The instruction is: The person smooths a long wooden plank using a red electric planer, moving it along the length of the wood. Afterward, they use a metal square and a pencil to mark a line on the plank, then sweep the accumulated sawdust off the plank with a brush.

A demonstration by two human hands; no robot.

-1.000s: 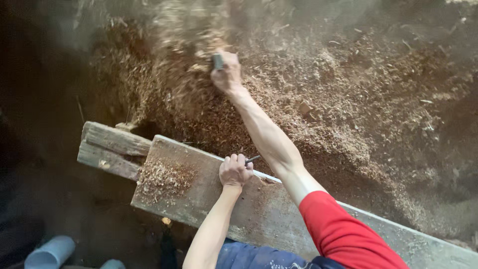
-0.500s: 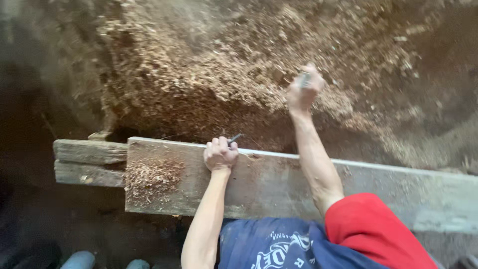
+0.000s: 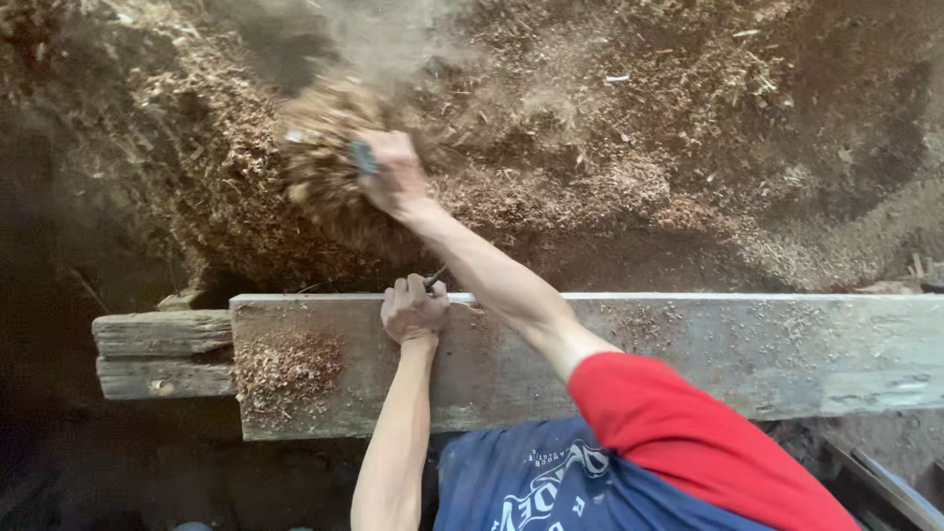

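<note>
1. Sawdust heap [image 3: 610, 147]: loose brown shavings and chips fill the ground beyond the plank, piled high against its far edge. Part of it is airborne as a blurred clump around the right hand.
2. Plank [image 3: 688, 344]: a long grey board lies across the view, its left end resting on a weathered beam [image 3: 157, 349]. A small patch of shavings [image 3: 285, 364] sits on its left part.
3. Right hand [image 3: 393, 177]: arm stretched over the plank into the heap, fist closed on a small grey tool [image 3: 362, 157]; most of the tool is hidden, so its kind cannot be told.
4. Left hand [image 3: 413, 310]: resting on the plank's far edge, fingers curled around a thin dark rod [image 3: 435, 278].
5. Risk: flying dust may reach the eyes and hide the tool; a grip loosened mid-sweep could bury it in the heap.
6. Risk: body weight on the plank could tip or slide it, since its support is only partly visible.
</note>
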